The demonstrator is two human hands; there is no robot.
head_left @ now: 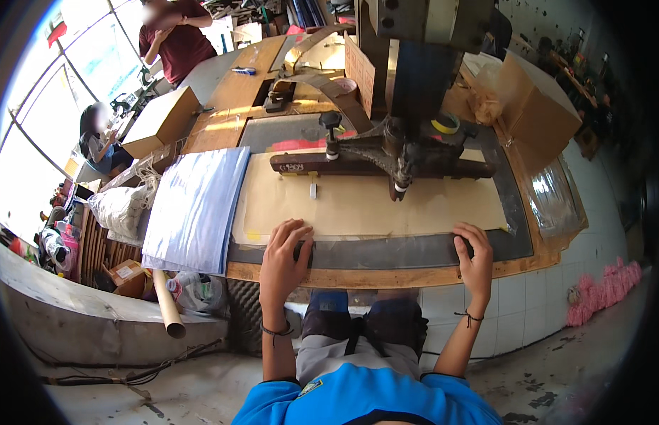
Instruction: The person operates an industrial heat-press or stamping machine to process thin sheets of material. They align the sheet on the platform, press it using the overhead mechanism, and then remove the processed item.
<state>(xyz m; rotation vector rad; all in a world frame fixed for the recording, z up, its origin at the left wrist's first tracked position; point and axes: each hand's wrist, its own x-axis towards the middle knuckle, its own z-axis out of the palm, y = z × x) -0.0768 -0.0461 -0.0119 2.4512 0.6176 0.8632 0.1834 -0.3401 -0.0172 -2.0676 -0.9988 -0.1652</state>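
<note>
Sheet of tan colour [414, 212] lies flat in the middle of the frame, on a dark mat [372, 256] which covers part of the wooden table [358, 279]. Left hand [283, 253] is left of centre, at the lower left part of this sheet; its fingers are loosely bent over the near edge, and the thumb is apart from them. Right hand [474, 253] is right of centre, with its fingertips at the lower right corner of the sheet, also half open, thumb and fingers separated. Neither hand is closed around the sheet, so the sheet extends between both hands and upward in the frame from them; how firmly the fingers press, I cannot tell. A dark metal bar [351, 168] crosses above the upper part of the sheet; whether it touches the sheet is not clear. A small pale piece [313, 190] is on the sheet, higher in the frame than the left hand. At left, beside the sheet, lies a stack of bluish sheets [193, 212].
</note>
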